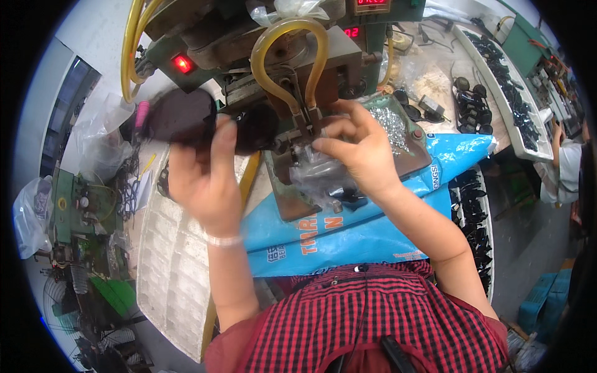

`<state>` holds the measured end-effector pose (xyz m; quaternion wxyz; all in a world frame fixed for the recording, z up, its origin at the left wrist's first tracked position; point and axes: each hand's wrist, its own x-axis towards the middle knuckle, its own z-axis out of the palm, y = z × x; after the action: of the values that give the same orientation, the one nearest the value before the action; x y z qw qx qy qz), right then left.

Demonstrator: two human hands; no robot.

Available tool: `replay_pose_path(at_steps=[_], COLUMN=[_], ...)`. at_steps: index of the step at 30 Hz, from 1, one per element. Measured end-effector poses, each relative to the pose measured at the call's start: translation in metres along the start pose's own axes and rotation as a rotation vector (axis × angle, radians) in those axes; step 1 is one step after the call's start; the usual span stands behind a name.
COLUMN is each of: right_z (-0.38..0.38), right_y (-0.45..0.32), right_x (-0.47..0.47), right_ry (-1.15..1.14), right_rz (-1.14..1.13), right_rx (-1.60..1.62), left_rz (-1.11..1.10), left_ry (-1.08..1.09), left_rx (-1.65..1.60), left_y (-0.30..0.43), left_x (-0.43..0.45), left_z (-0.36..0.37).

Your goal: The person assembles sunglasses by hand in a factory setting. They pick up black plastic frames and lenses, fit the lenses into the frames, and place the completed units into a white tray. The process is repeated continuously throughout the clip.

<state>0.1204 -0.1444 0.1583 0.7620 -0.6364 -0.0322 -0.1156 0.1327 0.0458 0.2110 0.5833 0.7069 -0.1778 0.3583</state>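
My left hand (207,186) grips a pair of dark sunglasses (179,116) by one large lens, slightly blurred. The other lens (256,128) reaches toward the metal fixture (298,144) of a green bench machine (345,60). At the right of that fixture is my right hand (361,149), fingers bent and thumb extended toward its tip; whether anything small is between them is hidden. A looped yellow tube (289,25) runs down to the fixture. Right of the hand, a metal tray (415,163) carries a heap of small shiny metal parts (389,123).
Blue printed plastic sheeting (373,233) covers my lap. A white foam tray (175,261) stands at the left; another, filled with dark eyewear parts (471,214), is at the right. More sunglasses (471,105) lie on the bench. A co-worker's sleeve (562,172) shows far right.
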Motion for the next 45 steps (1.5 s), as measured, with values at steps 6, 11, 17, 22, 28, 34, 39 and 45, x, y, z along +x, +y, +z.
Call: replay_pose_path(at_steps=[6,11,17,22,28,34,39,45], right_z=[0.014,-0.066,-0.123,-0.123,-0.122,-0.12,-0.124,-0.11], right_y=[-0.006,0.014,0.072,0.071,0.062,0.075,0.064,0.049], right_x=[-0.024,-0.006,0.011,0.015,0.006,0.015,-0.009,-0.002], right_ry=[0.047,0.139,0.279,0.277,0.291,0.341,0.314,0.252], right_rz=[-0.131,-0.413,-0.397,-0.303,-0.262,-0.143,-0.159,-0.131], right_rx=[-0.1,-1.069,-1.339,-1.249,-1.038,-0.849,-0.758,-0.889], left_rz=[-0.112,-0.771,-1.306,-1.314,-1.315,-1.246,-0.313,0.096], left_ry=[0.043,-0.612,-0.69,-0.578,-0.653,-0.875,-0.335,-0.724], left_rx=[-0.182,-0.317,-0.629,-0.655,-0.733,-0.806,0.808,1.565], left_y=[0.011,0.026,0.021,0.024,0.021,0.003,-0.076,-0.226], left_x=[-0.008,-0.067,-0.066,-0.067,-0.068,-0.072,-0.054,0.011], left_z=[-0.005,-0.005,0.026,0.027,0.029,0.012,-0.099,-0.262])
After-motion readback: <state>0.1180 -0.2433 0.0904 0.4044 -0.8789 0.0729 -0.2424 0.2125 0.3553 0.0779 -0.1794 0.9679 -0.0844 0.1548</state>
